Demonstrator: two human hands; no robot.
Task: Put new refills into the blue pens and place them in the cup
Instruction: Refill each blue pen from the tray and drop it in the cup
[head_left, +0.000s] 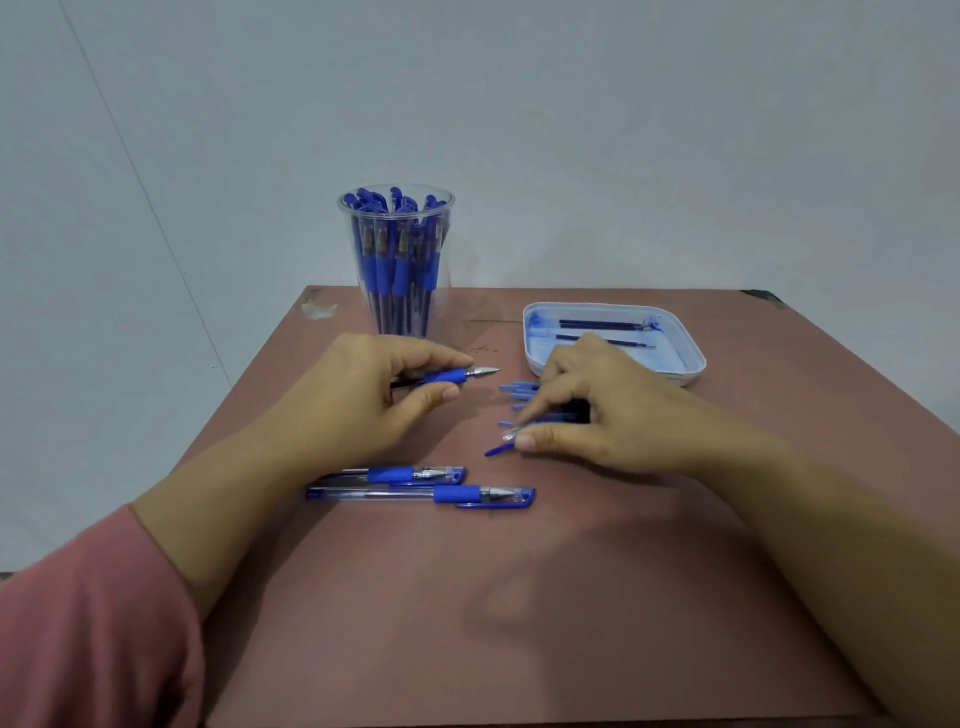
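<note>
Blue-gripped clear plastic pen (451, 375), uncapped, is gripped by the left hand (363, 400) near the clear plastic cup (450, 203), while a small blue cap (498, 448), pinched by the right hand (597, 415), could be fumbled among loose caps (519, 388).

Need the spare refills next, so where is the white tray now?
In the head view, the white tray sits far right on the table, just beyond the right hand and to the right of the clear cup of pens.

Clear cup (396, 212) packed with upright blue pens (395, 260); two capped pens (457, 493) flat, parallel; dark refills (602, 325) rightward.
</note>
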